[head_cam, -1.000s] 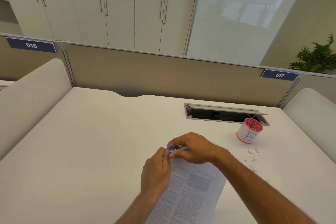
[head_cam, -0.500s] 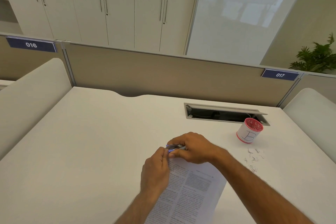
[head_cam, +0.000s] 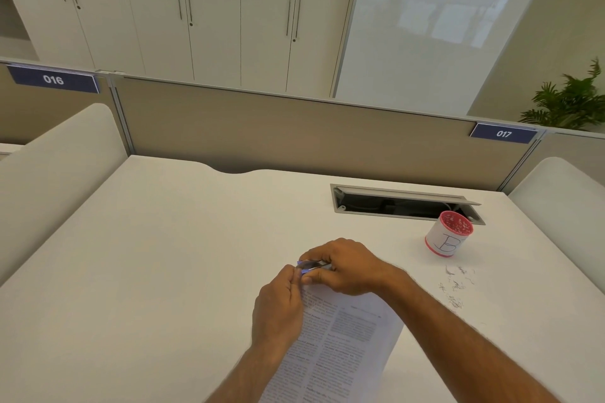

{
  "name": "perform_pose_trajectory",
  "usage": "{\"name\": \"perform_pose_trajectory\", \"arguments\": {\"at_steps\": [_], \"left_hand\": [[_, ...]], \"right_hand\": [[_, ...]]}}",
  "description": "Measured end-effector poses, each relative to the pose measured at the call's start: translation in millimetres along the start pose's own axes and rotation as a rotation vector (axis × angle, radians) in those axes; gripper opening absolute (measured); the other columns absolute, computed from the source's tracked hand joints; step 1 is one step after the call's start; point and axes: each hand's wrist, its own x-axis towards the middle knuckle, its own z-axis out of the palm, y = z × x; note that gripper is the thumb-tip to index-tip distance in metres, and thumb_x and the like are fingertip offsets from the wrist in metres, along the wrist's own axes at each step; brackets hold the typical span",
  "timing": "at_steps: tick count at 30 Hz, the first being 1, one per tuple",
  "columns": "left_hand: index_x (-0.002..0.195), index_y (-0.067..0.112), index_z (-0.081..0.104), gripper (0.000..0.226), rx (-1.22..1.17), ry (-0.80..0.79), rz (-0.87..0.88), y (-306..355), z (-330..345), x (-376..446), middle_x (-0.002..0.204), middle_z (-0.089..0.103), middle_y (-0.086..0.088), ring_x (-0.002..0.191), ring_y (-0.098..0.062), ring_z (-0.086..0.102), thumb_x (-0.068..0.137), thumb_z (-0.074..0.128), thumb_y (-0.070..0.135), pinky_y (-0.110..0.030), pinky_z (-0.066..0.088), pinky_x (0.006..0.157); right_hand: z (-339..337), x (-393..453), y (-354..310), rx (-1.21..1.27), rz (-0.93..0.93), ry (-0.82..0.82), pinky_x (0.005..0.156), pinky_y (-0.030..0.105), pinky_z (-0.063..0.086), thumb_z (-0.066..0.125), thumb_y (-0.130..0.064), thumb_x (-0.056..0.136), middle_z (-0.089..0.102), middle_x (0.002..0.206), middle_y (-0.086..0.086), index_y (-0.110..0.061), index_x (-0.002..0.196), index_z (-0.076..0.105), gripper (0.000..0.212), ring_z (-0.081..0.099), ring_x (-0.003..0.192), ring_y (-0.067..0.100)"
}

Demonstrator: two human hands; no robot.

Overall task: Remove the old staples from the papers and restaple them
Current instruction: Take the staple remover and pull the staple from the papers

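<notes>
White desk (head_cam: 163, 255), papers (head_cam: 340, 343) lengthwise toward viewer

White tabletop (head_cam: 163, 255), open cable hatch (head_cam: 402, 204) at the back, potted plant (head_cam: 569, 101) far right, desk tags 016 (head_cam: 54, 80) and 017 (head_cam: 503, 133).

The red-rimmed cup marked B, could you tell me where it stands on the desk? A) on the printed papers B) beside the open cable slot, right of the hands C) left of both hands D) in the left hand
B: the cup stands just in front of the cable slot, right of both hands.
</notes>
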Motion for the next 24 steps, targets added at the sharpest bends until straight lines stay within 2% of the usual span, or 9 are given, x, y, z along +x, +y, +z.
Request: {"name": "perform_pose_trajectory", "arguments": {"at_steps": [6,9,13,17,21,24], "left_hand": [[0.077,0.021,0.052,0.030,0.002,0.011,-0.007,-2.0,2.1,1.1,0.064,0.060,0.004,0.059,-0.018,0.053,0.102,0.040,0.033,-0.040,0.048,0.056],[0.078,0.021,0.053,0.030,-0.002,0.007,-0.006,-2.6,2.2,1.9,0.065,0.060,0.004,0.062,-0.019,0.056,0.102,0.039,0.034,-0.040,0.049,0.057],[0.074,0.021,0.049,0.031,-0.010,-0.003,0.005,-1.4,0.1,2.5,0.060,0.056,0.005,0.053,-0.012,0.043,0.102,0.040,0.031,-0.035,0.041,0.052],[0.072,0.022,0.048,0.033,-0.023,0.011,0.005,0.8,-0.6,4.6,0.060,0.056,0.004,0.053,-0.011,0.042,0.102,0.039,0.033,-0.035,0.042,0.052],[0.072,0.023,0.048,0.033,-0.018,0.018,0.000,-0.7,-1.1,4.7,0.061,0.057,0.006,0.055,-0.012,0.046,0.102,0.039,0.035,-0.038,0.046,0.055],[0.075,0.023,0.051,0.033,-0.020,0.026,0.000,-1.7,-1.1,5.0,0.065,0.061,0.005,0.061,-0.018,0.056,0.101,0.038,0.038,-0.041,0.050,0.059]], "right_hand": [[2.2,0.9,0.2,-0.004,0.001,0.019,0.087,0.026,0.047,0.053,-0.051,0.091,0.065,0.126,-0.006,-0.029,0.125,0.063,0.041,0.062,0.103,0.016],[3.2,1.0,1.0,0.005,-0.008,0.039,0.086,0.024,0.046,0.052,-0.050,0.092,0.066,0.125,-0.006,-0.029,0.124,0.063,0.040,0.062,0.102,0.014],[1.1,2.3,2.7,0.026,-0.018,0.011,0.091,0.027,0.048,0.053,-0.054,0.091,0.066,0.124,-0.007,-0.029,0.123,0.063,0.042,0.062,0.104,0.014],[-0.4,3.5,4.1,0.042,-0.032,0.017,0.093,0.029,0.048,0.052,-0.056,0.090,0.067,0.123,-0.007,-0.029,0.123,0.063,0.044,0.062,0.104,0.014],[-1.8,3.6,3.7,0.049,-0.047,0.005,0.092,0.027,0.047,0.051,-0.056,0.090,0.066,0.124,-0.006,-0.028,0.124,0.062,0.045,0.061,0.105,0.014],[-1.6,2.9,4.5,0.057,-0.064,-0.010,0.092,0.026,0.045,0.050,-0.057,0.090,0.065,0.125,-0.007,-0.028,0.125,0.061,0.046,0.060,0.106,0.013]]}}
